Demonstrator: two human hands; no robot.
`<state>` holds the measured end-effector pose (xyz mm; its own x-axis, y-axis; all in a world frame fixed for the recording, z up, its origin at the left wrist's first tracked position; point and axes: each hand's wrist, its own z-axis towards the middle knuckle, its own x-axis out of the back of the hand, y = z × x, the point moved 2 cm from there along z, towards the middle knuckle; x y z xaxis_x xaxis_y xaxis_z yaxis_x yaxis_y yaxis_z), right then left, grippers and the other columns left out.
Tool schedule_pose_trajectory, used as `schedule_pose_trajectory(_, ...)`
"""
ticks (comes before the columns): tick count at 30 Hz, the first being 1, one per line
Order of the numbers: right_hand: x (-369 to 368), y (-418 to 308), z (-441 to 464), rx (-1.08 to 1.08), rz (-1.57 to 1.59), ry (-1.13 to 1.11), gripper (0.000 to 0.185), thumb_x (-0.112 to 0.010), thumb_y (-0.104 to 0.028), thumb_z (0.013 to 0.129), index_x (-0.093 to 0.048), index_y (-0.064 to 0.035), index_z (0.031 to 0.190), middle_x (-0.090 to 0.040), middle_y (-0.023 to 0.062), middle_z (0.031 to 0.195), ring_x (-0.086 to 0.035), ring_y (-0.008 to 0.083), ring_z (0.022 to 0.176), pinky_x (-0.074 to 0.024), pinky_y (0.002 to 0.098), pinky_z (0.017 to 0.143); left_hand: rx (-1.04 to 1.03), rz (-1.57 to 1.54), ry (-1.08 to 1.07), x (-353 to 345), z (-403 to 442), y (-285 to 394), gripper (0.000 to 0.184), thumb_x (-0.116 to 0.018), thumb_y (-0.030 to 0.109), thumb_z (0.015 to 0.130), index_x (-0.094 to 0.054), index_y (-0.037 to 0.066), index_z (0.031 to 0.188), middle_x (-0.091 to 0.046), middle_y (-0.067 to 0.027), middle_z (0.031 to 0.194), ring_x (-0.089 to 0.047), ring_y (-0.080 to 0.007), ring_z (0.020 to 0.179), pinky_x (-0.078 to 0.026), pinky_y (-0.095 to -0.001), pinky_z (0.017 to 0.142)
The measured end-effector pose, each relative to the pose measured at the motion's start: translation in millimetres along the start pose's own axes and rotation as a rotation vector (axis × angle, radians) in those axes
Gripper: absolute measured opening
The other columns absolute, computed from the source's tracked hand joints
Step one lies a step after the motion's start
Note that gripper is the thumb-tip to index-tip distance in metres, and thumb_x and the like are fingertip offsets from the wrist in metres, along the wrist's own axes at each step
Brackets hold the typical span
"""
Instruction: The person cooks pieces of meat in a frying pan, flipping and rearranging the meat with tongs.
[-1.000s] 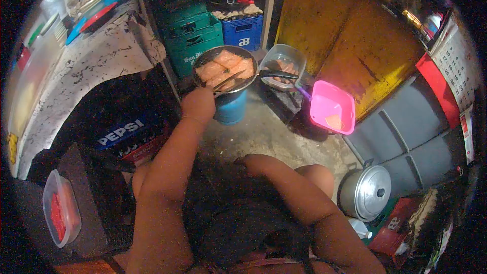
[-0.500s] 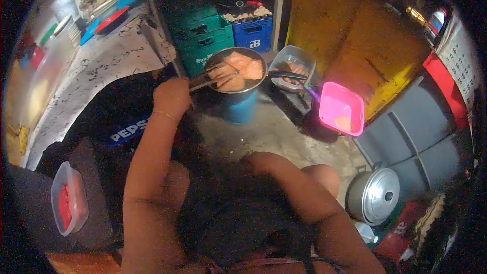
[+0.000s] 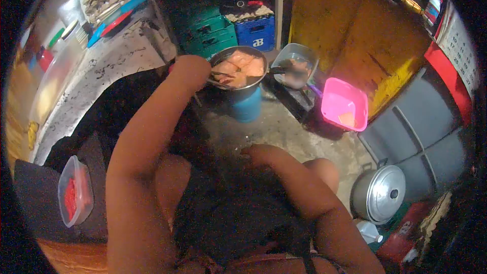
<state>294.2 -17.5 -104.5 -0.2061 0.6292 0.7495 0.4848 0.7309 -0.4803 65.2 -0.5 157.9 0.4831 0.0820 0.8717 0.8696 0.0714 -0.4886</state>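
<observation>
My left hand (image 3: 190,70) is closed around the end of a pair of tongs (image 3: 217,74) at the left rim of the frying pan (image 3: 238,90). The tongs reach into the pan among orange, flat pieces of food (image 3: 246,63). The pan rests on a blue, bucket-shaped stand (image 3: 246,105), its dark handle pointing right. Low in front of me, my right hand (image 3: 259,156) hangs loosely near my knee, fingers partly in shadow, with nothing seen in it.
Right of the pan are a clear tub (image 3: 296,53) with food pieces, a pink basin (image 3: 345,102) and a lidded pot (image 3: 380,193). Green crates (image 3: 215,38) and a blue crate (image 3: 256,33) stand behind. A plastic tub (image 3: 76,193) with red contents sits left.
My left hand has moved a little up and right, closer to the pan, with the forearm swung over and the tongs foreshortened. My right hand stays low. The view has shifted slightly.
</observation>
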Motion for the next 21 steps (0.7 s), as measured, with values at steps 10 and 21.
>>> schedule_pose_trajectory(10, -2, 6, -1, 0.035, 0.013, 0.07, 0.074, -0.075, -0.045, 0.085, -0.052, -0.0194, 0.151, -0.064, 0.0183, 0.138, -0.063, 0.0408, 0.123, -0.0505, 0.0523, 0.104, 0.129, -0.145, 0.034, -52, -27, 22, 0.022, -0.057, 0.013, 0.093, -0.077, 0.006, 0.1, -0.076, -0.0178, 0.102, -0.075, -0.0368, 0.096, -0.06, -0.0512, 0.08)
schedule_pose_trajectory(21, -7, 7, 8, 0.063, 0.03, 0.064, 0.074, -0.079, -0.04, 0.081, -0.055, -0.0158, 0.147, -0.065, 0.0173, 0.137, -0.062, 0.0394, 0.125, -0.0502, 0.0508, 0.105, 0.261, -0.443, 0.157, -61, -46, 4, 0.019, -0.065, 0.02, 0.092, -0.074, 0.008, 0.103, -0.074, -0.0191, 0.1, -0.071, -0.0399, 0.097, -0.057, -0.0504, 0.084)
